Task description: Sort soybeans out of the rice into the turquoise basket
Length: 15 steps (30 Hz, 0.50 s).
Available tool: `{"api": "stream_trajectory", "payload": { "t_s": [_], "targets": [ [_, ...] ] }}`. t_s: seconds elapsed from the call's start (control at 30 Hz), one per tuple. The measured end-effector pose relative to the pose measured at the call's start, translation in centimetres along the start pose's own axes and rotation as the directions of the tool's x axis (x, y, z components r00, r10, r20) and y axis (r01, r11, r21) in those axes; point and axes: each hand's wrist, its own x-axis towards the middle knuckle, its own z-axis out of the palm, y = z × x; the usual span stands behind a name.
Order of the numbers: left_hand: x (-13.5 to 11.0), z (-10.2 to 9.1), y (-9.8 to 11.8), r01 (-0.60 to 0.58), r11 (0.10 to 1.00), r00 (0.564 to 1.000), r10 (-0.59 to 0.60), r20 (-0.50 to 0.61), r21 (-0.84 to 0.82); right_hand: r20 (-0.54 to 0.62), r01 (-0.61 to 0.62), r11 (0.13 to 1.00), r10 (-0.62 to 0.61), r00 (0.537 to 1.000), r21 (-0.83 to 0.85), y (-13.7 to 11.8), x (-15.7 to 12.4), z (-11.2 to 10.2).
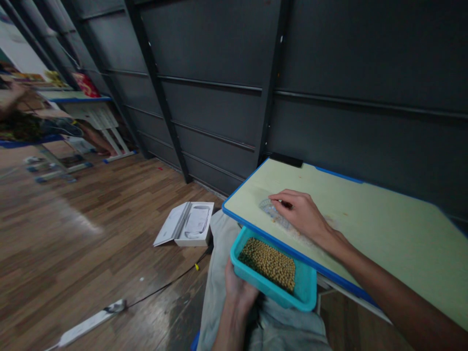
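Note:
My left hand (pixel 239 287) grips the near left side of a turquoise plastic tub (pixel 305 290), which is held over my lap, just below the table edge. Inside the tub lies a layer of small round tan beans (pixel 268 263) that look like soybeans, heaped toward the left. My right hand (pixel 298 212) is over the pale yellow table (pixel 383 229), thumb and fingertips pinched together; anything between them is too small to make out. Under those fingertips lies a flat, see-through greyish patterned piece (pixel 268 207), partly covered by the hand, its kind unclear.
A black flat object (pixel 286 160) rests at the table's far edge, by the dark panel wall (pixel 219 107). On the wooden floor are an open white box (pixel 197 224) and a white power strip (pixel 93 321) with a black cable. Another person (pixel 32 122) sits at the far left.

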Motion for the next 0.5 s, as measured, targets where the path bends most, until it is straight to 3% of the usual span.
{"api": "stream_trajectory", "payload": {
  "t_s": [0.5],
  "targets": [
    [0.6, -0.9, 0.0, 0.003, 1.000, 0.996, -0.003, 0.093, -0.005, 0.046, 0.011, 0.992, -0.017, 0.999, 0.127, -1.4, -0.5, 0.6]
  ]
}}
